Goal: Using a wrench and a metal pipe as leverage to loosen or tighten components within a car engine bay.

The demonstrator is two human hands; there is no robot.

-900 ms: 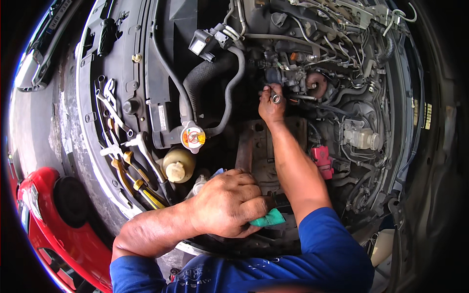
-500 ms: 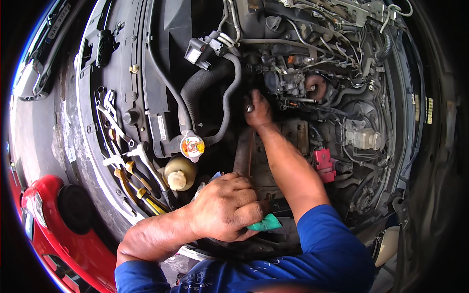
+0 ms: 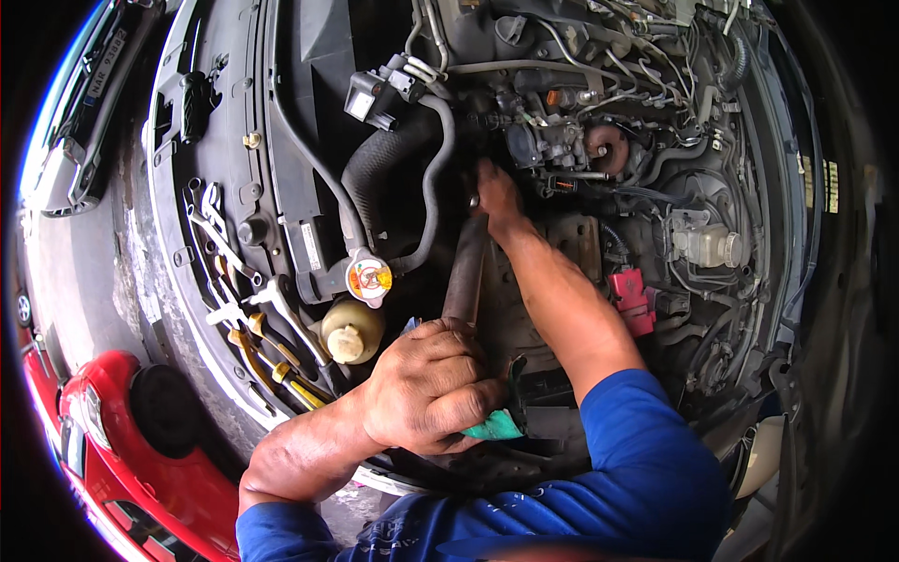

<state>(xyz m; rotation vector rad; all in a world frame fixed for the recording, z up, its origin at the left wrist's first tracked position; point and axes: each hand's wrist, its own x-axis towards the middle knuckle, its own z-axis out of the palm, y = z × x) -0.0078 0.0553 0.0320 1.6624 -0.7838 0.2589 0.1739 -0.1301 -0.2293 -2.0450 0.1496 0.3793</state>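
My left hand (image 3: 429,389) is closed around the lower end of a dark brown pipe (image 3: 464,281). Green cloth-like material (image 3: 501,423) sticks out beneath that fist. Upward from the fist, the pipe slants across the engine bay, its far end close to my right hand (image 3: 499,199). That hand reaches deep beside the engine, its fingers partly lost in shadow. Beside its fingers shows the round shiny end of a metal tool (image 3: 474,201), in line with the pipe; the rest of the tool is hidden.
Wrenches (image 3: 220,239), a yellow screwdriver (image 3: 298,386) and other tools lie along the car's front panel. A radiator cap (image 3: 368,276), a cream reservoir (image 3: 349,332) and black hoses (image 3: 440,178) border the left. The engine (image 3: 552,131) and a red plastic cover (image 3: 633,302) are to the right.
The pipe's far end has come up closer to the shiny tool end at my right hand. My left hand has shifted slightly with it. The view has also moved a little.
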